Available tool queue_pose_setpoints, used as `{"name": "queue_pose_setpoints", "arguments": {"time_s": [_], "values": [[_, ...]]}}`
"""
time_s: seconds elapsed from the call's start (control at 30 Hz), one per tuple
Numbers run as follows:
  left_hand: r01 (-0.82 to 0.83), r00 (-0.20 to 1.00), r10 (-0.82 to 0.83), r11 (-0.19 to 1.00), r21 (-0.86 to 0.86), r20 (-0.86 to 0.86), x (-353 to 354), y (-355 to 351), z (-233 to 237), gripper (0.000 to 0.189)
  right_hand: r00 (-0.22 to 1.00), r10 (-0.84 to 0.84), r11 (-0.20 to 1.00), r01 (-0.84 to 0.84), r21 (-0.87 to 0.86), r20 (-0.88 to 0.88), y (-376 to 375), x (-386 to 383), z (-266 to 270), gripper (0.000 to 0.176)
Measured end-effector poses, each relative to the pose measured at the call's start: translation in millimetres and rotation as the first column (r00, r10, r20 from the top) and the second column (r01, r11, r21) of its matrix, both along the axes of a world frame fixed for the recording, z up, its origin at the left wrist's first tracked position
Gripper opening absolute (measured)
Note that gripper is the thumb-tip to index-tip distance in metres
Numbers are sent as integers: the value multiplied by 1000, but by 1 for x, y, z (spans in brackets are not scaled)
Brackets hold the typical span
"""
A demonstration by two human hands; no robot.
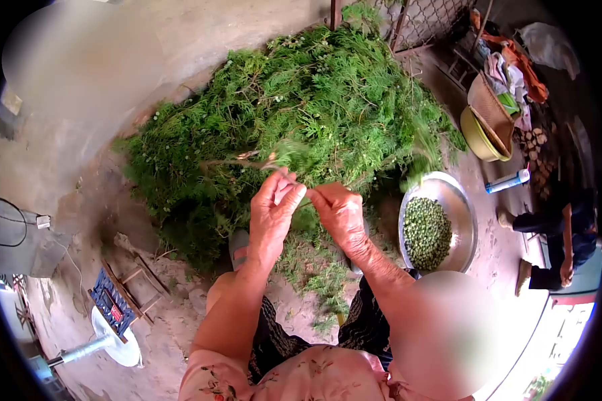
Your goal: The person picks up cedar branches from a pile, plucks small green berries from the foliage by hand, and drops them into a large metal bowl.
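Observation:
Both hands are raised close together over the near edge of a large heap of green branches [328,100]. My left hand [272,207] pinches a thin twig [237,162] whose brown stem points left, blurred by motion. My right hand [338,210] is closed beside it, its fingers pressed together near the same twig; what lies between them is too small to make out. Right of my right hand stands a metal bowl [467,224] partly filled with small round green berries [427,234].
A wooden stool [144,287] and a white round-based stand [130,347] are at the lower left. Yellow basin [478,137], wicker basket [491,110] and cloths [515,67] are at the upper right. Another person [562,240] sits at the right. Loose sprigs [324,284] lie between my feet.

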State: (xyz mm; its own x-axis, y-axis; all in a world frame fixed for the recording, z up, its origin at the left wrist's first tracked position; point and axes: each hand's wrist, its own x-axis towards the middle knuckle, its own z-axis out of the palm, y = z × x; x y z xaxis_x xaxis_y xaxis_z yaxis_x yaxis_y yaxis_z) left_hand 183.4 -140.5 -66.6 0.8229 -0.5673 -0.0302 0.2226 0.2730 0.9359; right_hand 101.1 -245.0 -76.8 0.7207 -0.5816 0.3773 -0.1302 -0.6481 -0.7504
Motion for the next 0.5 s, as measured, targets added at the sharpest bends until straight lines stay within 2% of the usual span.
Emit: {"name": "queue_pose_setpoints", "arguments": {"time_s": [0.03,0.1,0.17,0.23,0.27,0.3,0.37,0.43,0.47,0.5], "values": [[7,1000,-7,1000,5,3,-1,0,1,36,999,33,999,-33,1,-30,1,-2,3,16],[67,966,-41,993,94,-254,1,3,6,25,999,42,999,-42,8,10,2,-5,4,16],[30,974,-15,997,64,-226,-4,2,7,18,997,53,998,-54,14,53,-1,-8,6,16],[28,957,-25,1000,6,-289,-6,4,10,16,971,-111,961,50,273,212,-7,-11,10,15],[17,948,-14,1000,8,-317,-7,3,10,16,954,-228,938,162,308,193,-12,-13,8,17],[22,949,-19,1000,7,-315,-8,4,7,16,933,-292,915,208,345,212,-20,-15,1,30],[51,929,-33,998,40,-370,-8,4,1,17,900,-380,857,254,449,216,-31,-17,-2,39],[69,924,-52,997,31,-379,-12,2,3,19,931,-285,799,101,592,226,-37,-13,-9,43],[83,920,-67,996,24,-387,-14,0,3,18,958,-224,752,55,657,177,-38,-14,-7,45],[98,914,-82,995,20,-396,-18,0,3,18,961,-216,728,41,684,173,-35,-12,-6,37]]}}
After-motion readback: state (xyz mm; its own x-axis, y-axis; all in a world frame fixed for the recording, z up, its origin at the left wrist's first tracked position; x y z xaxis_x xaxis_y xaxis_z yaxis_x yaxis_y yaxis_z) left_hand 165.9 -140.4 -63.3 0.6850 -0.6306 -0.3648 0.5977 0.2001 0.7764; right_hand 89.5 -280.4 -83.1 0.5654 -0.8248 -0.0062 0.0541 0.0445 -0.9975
